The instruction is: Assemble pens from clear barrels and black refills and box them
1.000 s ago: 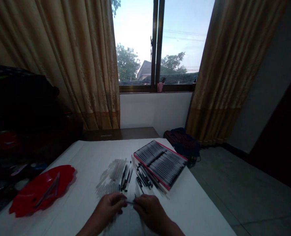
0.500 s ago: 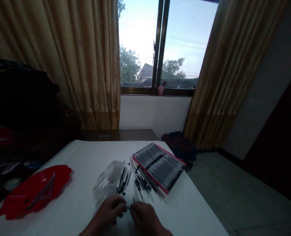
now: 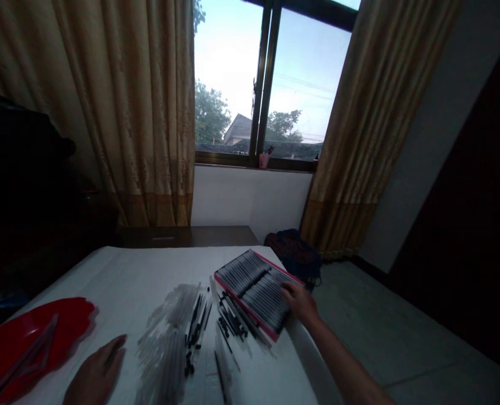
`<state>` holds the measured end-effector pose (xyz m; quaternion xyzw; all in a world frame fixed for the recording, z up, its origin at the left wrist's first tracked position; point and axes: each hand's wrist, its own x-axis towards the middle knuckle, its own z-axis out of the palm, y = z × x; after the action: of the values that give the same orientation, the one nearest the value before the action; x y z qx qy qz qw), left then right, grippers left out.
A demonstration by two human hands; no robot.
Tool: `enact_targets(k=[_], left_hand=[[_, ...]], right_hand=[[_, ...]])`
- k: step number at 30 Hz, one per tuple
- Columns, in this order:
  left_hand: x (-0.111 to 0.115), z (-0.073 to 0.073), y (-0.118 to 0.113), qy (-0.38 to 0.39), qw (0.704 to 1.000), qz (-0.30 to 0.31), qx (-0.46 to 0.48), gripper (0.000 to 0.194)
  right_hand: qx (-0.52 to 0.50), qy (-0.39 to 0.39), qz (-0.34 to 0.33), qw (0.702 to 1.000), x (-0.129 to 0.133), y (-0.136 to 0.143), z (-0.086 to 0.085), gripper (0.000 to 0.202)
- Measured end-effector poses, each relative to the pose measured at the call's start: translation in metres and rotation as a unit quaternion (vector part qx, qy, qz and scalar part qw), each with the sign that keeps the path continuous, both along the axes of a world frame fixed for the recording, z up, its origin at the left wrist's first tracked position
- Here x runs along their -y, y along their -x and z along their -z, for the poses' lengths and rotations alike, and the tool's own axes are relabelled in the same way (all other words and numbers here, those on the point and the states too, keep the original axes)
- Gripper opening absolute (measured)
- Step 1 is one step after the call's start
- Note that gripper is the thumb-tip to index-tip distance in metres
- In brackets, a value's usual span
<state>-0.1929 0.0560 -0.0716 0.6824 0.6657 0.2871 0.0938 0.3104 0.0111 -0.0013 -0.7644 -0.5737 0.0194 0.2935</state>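
Flat box (image 3: 245, 306), red-edged, on the far right part of the table: clear pens (image 3: 264, 301) packed side by side in two rows, a dark band where the rows meet. Right hand (image 3: 299, 300) over the box's right side, fingers bent down at the pens there; whether they pinch one, cannot tell.

Red dish (image 3: 75, 315), scalloped rim, at the table's left, partly cut off by the picture's edge. In it, a clear angular piece (image 3: 34, 351), lying slanted.

Left hand (image 3: 100, 368) low at the table, between dish and clear tubes, fingers loosely together; cannot tell if anything is in them.

Pink cup (image 3: 264, 161) on the windowsill, a few thin sticks (image 3: 270, 150) standing in it.

Table covered in white. Clear tubes (image 3: 169, 315) in a broad spread at the middle; dark slim rods (image 3: 197, 320) just right of them, small black bits near their lower ends. More dark rods (image 3: 228, 318) heaped just beside the box's near edge.

Room dim. Window (image 3: 228, 56) ahead, trees and a roof outside; patterned tan curtains (image 3: 135, 112) either side. Dark cloth bundle (image 3: 294, 250) beyond the table's far right corner; grey floor (image 3: 359, 315) at right.
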Motion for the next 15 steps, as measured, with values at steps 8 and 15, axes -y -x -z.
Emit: enact_targets(k=[8,15], left_hand=[[-0.003,0.018,0.003,-0.02,0.999,0.026,-0.034,0.047],[-0.002,0.017,0.002,-0.014,0.999,0.012,-0.042,0.046]], right_hand=[[0.054,0.09,0.09,0.99,-0.043,-0.021,0.007,0.024],[0.086,0.138,0.116,0.98,-0.058,-0.025,0.018,0.024]])
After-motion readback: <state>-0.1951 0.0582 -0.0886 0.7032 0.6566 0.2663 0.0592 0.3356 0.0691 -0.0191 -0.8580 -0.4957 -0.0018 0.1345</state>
